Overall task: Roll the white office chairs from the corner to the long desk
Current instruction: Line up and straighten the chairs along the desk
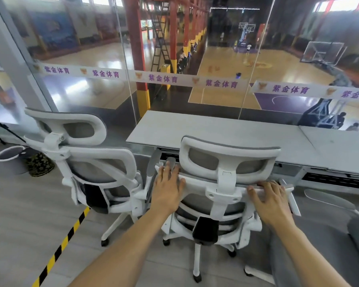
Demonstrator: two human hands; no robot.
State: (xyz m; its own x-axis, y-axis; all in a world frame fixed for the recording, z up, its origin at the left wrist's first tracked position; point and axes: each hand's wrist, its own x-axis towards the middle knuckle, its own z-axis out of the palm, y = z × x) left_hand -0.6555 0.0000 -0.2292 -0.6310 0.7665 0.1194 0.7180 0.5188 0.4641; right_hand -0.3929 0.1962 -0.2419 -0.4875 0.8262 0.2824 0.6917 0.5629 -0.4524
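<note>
Two bare forearms reach up from the bottom edge of the frame. The left hand (167,189) lies palm-down on the upper left corner of the backrest of the nearer white office chair (216,204), its fingers (170,169) spread flat over the frame's top edge rather than curled around it. The right hand (272,200) sits on the upper right corner of the same backrest, fingers bent down over the top rail in a loose hold, thumb on the near side. This chair stands at lower centre, back toward the camera, its grey mesh headrest (228,160) rising between the two hands and its white star base and castors on the grey floor below. It sits right at the long desk (216,129), the headrest overlapping the desk's near edge.

Just beside it, to the left of centre, a second white office chair (95,168) stands turned slightly away, beyond the desk's left end. A yellow-and-black hazard stripe (64,243) runs across the floor at lower left. Farther left, a patterned waste bin (39,164) stands on the floor next to a round white-rimmed one (9,153).

Behind the desk a glass wall (195,48) carries a white banner strip (162,78) with purple characters, and through it a basketball court (257,65) lies below.
</note>
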